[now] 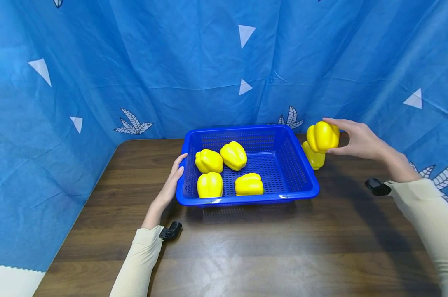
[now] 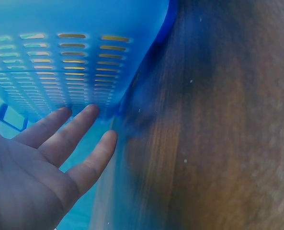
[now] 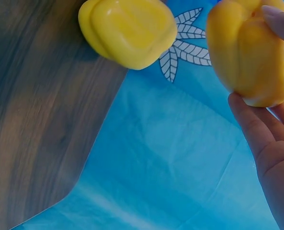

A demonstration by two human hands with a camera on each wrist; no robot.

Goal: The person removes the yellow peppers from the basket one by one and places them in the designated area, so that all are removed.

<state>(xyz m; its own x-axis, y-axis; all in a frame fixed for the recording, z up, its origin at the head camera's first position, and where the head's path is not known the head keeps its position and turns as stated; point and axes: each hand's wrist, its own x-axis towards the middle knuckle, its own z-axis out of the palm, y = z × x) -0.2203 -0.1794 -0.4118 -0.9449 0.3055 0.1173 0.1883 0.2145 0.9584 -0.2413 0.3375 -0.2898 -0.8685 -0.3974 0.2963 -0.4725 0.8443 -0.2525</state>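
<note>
My right hand (image 1: 362, 140) holds a yellow bell pepper (image 1: 323, 137) between thumb and fingers, raised beyond the basket's right rim. Partly hidden below it, another yellow bell pepper (image 1: 314, 159) lies on the table, and the right wrist view shows that pepper (image 3: 130, 33) more fully. A blue plastic basket (image 1: 246, 202) stands in the middle with several yellow bell peppers inside, mostly to its left, among them one pepper (image 1: 249, 184) near the front wall. At the basket's left side rests my left hand (image 1: 170, 183). Its fingers (image 2: 67, 136) are nearly straight and spread against the slotted wall.
The brown wooden table (image 1: 246, 251) extends in front of the basket and to both sides. Behind it hangs a blue curtain (image 1: 194, 70) with white triangles and leaf prints, close to the table's back edge. Each wrist wears a small black camera (image 1: 170, 231).
</note>
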